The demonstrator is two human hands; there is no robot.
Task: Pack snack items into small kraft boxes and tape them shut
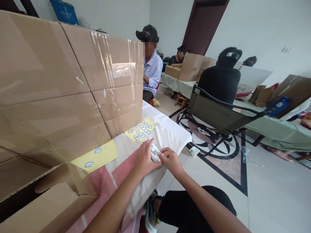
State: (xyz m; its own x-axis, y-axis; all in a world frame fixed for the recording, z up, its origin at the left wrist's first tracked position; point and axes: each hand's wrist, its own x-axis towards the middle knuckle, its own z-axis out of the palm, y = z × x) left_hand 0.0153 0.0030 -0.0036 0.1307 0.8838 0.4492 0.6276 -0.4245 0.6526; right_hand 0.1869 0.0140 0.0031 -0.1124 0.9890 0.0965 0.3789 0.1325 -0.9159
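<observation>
Head view: small white pack [154, 151] sits over the white cloth [171, 131] near its edge, between your 2 hands. Left hand [145, 157] wraps it, thumb and fingers clamped around; right hand [171, 159] pinches its side. Brace with your left, work the right fingertips lightly, stay over cloth.

A tall block of taped cartons [116, 71] stands along the left part of the surface [171, 129] and bars passage that way. An open carton [52, 207] blocks the near left part. Two yellow sheets, a nearer one [107, 157] and a farther one [133, 137], lie low at the block's foot, so a hand can pass above them. Bare cloth toward the far right corner leaves open room. By the right edge, the left hand [145, 157] and right hand [170, 158] crowd around a small white item [155, 152]; the left forearm crosses the near part.
</observation>
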